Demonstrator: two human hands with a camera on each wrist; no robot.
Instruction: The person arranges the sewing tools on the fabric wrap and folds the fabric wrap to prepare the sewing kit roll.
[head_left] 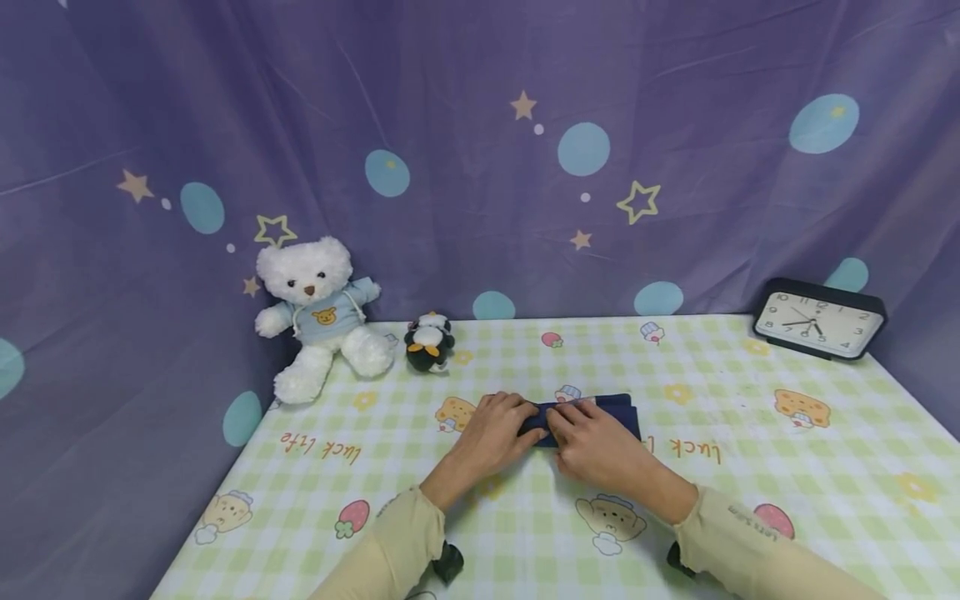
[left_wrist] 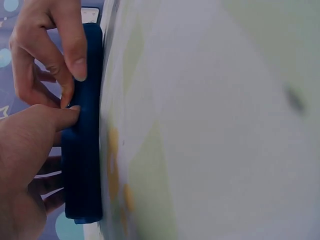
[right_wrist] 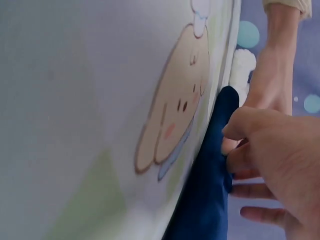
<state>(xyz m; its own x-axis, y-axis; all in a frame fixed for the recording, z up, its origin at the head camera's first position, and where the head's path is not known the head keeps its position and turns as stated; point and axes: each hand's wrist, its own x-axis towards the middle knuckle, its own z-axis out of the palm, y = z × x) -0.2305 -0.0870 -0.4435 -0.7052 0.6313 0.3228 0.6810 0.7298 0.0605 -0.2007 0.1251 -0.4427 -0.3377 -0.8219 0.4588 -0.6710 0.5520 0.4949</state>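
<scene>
On the table lies a long, flat bundle of dark blue folded cloth (head_left: 624,419), smooth and rounded along its near edge in the left wrist view. My left hand (head_left: 491,433) holds its left part, the thumb on the near face and the other fingers behind. Close beside it, my right hand (head_left: 600,446) pinches the cloth near the middle with thumb and bent fingers. The fingertips of both hands almost meet there, and a tiny bright spot shows between them in the left wrist view. The hands cover much of the bundle's left half.
A white teddy bear (head_left: 322,312) in a blue hoodie sits at the back left, next to a small penguin plush (head_left: 429,342). At the back right stands a black-framed clock (head_left: 819,320). A checked cloth (head_left: 750,467) covers the table, and a purple curtain (head_left: 465,233) hangs behind.
</scene>
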